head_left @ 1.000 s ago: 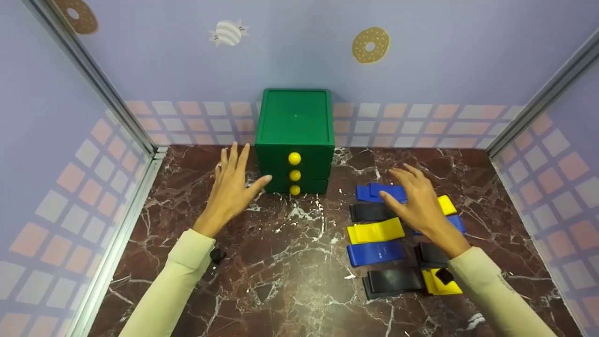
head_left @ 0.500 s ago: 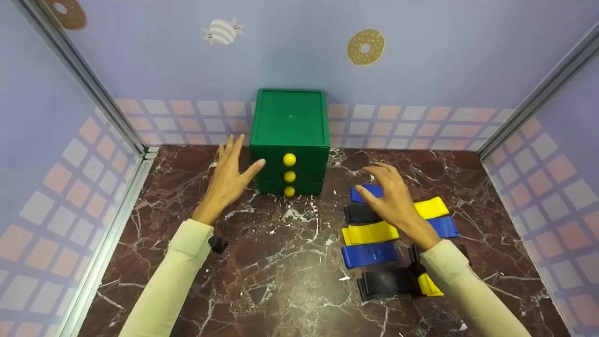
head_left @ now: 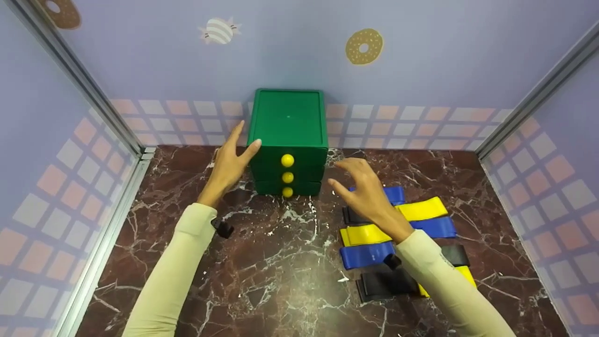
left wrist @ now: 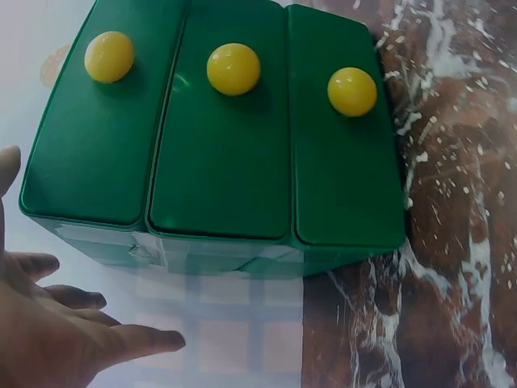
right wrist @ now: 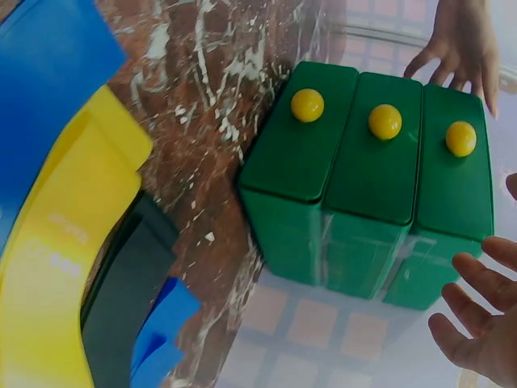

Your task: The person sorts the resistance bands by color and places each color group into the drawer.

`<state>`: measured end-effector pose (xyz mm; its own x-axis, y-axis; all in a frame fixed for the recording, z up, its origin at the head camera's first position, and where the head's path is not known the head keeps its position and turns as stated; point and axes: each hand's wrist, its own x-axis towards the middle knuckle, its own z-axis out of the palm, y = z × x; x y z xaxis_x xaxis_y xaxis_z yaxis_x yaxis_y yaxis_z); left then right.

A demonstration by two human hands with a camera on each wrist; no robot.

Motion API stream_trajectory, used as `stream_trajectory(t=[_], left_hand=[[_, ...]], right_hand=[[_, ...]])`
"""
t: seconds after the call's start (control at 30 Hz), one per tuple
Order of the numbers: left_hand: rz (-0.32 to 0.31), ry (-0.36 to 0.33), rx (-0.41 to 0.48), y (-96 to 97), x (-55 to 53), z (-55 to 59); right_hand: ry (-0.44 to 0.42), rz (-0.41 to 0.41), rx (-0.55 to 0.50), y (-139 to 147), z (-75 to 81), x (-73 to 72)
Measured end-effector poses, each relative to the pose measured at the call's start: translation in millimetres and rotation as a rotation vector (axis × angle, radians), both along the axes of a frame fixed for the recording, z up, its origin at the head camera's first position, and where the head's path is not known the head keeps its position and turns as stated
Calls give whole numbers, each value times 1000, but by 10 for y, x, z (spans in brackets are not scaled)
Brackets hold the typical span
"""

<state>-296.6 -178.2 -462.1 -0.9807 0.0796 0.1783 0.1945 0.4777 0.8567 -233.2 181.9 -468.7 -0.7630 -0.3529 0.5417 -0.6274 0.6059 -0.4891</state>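
A green cabinet [head_left: 290, 117] with three stacked drawers stands against the back wall. A round yellow knob [head_left: 287, 160] marks each drawer front, and all the drawers are closed. My left hand [head_left: 228, 164] is at the cabinet's left side, fingers stretched, thumb near the top front corner. In the left wrist view a gap shows between these fingers and the cabinet [left wrist: 222, 153]. To the right of the cabinet hovers my right hand [head_left: 365, 192], its fingers loosely bent around nothing. Beneath the right hand and forearm lie folded flat bands, including a yellow band [head_left: 367, 235] and a blue band [head_left: 367, 255].
More folded bands lie in two columns on the right: a black band [head_left: 388, 286], a yellow band [head_left: 423, 208] and a blue band [head_left: 435, 227]. They rest on a dark red marbled tabletop [head_left: 262, 281]. Patterned lilac walls [head_left: 421, 70] enclose it at the back and sides.
My right hand has moved left, from above the bands toward the cabinet's right side. My left hand has shifted up and closer along the cabinet's left side.
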Motion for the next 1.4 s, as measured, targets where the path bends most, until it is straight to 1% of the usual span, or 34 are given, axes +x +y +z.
stream_trajectory(t=[0.1,0.27,0.37,0.5,0.63,0.8,0.97,1.07,1.2,1.33,1.4], left_hand=[[-9,-28,54,13,-50,13],[-36,-50,139,55,-116,44],[-76,-62,220,100,-140,54],[-119,-76,305,165,-142,60],[-123,-78,330,212,-116,58],[-136,-91,362,222,-61,55],[-138,-105,391,199,-44,53],[-132,-115,420,177,-42,54],[-112,-133,456,165,-27,11],[-94,-150,480,204,-18,-35],[-100,-156,507,225,-14,-49]], right_hand=[[4,11,-3,-72,-3,-13],[-8,35,-20,-185,-20,-49],[-39,46,-36,-242,-26,-75],[-108,52,-61,-306,-39,-97],[-163,61,-70,-371,-63,-107],[-188,83,-77,-471,-75,-112],[-219,97,-126,-587,-50,-151],[-269,96,-171,-664,-33,-194],[-348,93,-223,-749,-42,-225],[-373,77,-251,-807,-66,-233],[-381,64,-266,-831,-77,-232]])
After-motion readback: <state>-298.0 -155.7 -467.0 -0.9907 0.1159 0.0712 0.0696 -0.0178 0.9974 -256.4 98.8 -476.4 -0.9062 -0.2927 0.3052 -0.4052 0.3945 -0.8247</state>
